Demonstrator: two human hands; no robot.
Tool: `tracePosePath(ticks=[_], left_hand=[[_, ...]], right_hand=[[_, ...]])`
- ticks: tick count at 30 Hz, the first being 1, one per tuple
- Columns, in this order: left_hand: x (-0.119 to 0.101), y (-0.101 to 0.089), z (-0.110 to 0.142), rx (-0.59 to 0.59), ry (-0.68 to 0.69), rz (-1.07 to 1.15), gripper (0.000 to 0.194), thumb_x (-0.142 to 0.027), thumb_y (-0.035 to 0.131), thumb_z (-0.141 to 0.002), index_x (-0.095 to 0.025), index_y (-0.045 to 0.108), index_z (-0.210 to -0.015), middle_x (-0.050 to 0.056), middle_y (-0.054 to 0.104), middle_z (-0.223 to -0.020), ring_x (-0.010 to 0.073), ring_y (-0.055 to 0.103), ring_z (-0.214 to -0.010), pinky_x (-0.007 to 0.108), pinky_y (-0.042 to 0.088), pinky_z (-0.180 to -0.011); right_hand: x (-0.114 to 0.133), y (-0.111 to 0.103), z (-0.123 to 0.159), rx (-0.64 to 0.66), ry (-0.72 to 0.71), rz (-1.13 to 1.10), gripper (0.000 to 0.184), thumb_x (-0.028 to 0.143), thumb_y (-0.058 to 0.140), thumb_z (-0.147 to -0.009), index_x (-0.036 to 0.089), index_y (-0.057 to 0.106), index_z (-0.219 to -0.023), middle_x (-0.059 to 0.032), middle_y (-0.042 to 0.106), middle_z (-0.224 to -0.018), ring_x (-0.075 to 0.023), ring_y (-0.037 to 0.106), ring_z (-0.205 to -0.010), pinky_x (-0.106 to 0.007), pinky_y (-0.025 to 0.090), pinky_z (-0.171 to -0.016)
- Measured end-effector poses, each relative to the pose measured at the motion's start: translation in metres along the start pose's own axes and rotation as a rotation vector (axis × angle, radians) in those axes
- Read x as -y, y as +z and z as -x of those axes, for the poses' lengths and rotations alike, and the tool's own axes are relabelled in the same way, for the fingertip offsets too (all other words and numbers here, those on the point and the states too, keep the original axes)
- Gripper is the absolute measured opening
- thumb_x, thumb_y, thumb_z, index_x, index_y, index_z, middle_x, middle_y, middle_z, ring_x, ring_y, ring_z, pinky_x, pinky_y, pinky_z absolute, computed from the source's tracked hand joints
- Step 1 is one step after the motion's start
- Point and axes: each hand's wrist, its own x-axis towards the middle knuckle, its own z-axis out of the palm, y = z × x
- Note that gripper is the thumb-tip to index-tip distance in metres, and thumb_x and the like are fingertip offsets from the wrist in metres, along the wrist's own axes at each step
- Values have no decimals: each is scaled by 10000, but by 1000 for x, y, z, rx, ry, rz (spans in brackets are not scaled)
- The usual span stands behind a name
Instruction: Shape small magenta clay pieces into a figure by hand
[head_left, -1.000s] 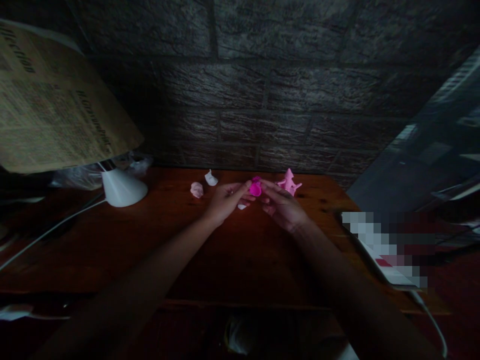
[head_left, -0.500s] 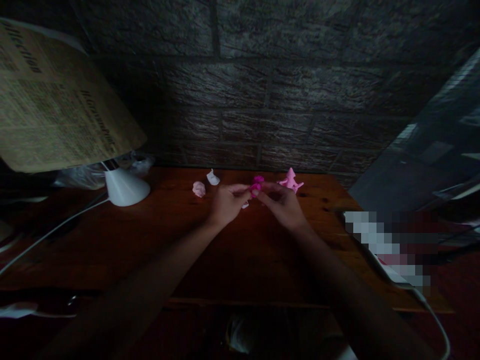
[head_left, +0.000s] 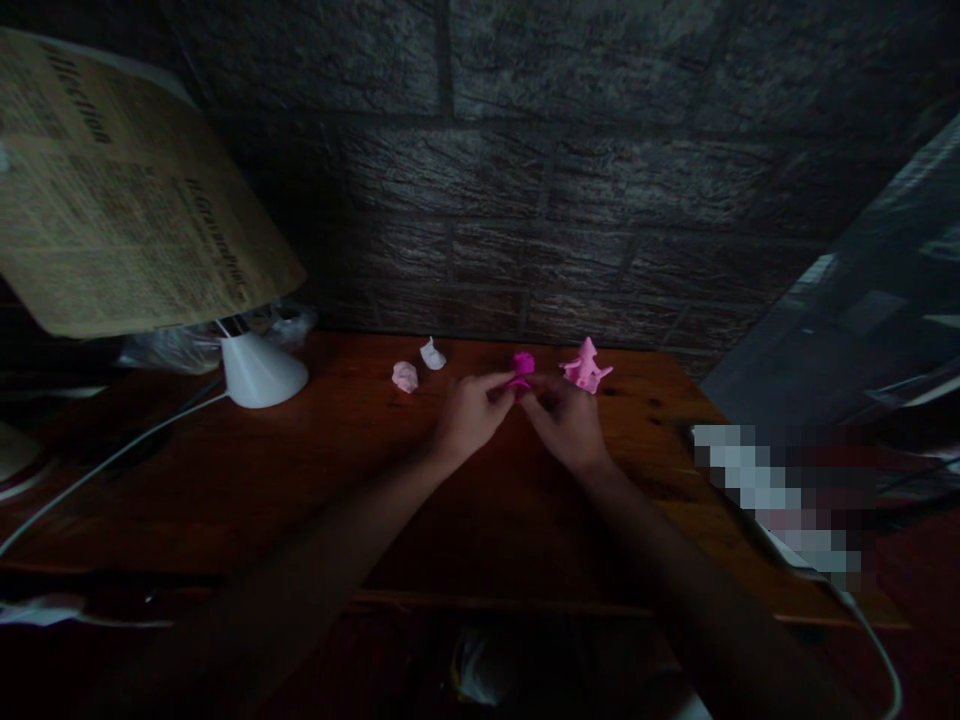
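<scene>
A small magenta piece of what looks like modelling clay point(head_left: 519, 383) is pinched between the fingertips of both hands, above the wooden table. My left hand point(head_left: 476, 410) is closed on its left side, thumb and forefinger together. My right hand point(head_left: 564, 418) grips it from the right, fingers curled and partly in shadow. Just beyond the fingertips is a magenta lump with a rough top point(head_left: 523, 361). Behind my right hand stands a pink figure with a pointed top and arm-like spikes point(head_left: 587, 366). The fingers hide much of the held piece.
Left of my hands, a pale pink lump point(head_left: 405, 377) and a white lump point(head_left: 433, 354) lie on the wooden table point(head_left: 337, 440). A lamp with a white base point(head_left: 264, 372) and newsprint shade point(head_left: 150, 200) stands at left. A brick wall point(head_left: 487, 180) rises behind.
My fingers have closed further over the magenta piece, which shows less now. The white bit seen under my hands before is hidden. The whole view has shifted slightly.
</scene>
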Motion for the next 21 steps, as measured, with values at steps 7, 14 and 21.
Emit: tracePosePath(ticks=[7, 14, 21], left_hand=[[3, -1, -1, 61, -48, 40, 228, -100, 650, -830, -209, 797, -966, 50, 812, -949, 201, 762, -801, 334, 605, -764], [5, -3, -5, 133, -124, 216, 211, -81, 642, -796, -194, 792, -891, 45, 809, -904, 180, 751, -804, 324, 603, -787], [15, -6, -8, 182, -214, 367, 176, -129, 658, -796, -185, 784, -905, 43, 785, -794, 139, 688, -641, 256, 542, -602]], right_hand=[[-3, 4, 0, 43, -16, 43, 186, 234, 643, -812, 261, 796, -914, -46, 789, -856, -225, 705, -712, -364, 544, -707], [-5, 1, 0, 99, 31, -10, 185, 225, 660, -822, 242, 805, -935, -50, 806, -889, -235, 731, -749, -373, 555, -732], [-13, 1, -2, 103, 119, -212, 190, 253, 700, -812, 226, 811, -965, -61, 813, -940, -243, 755, -822, -402, 578, -812]])
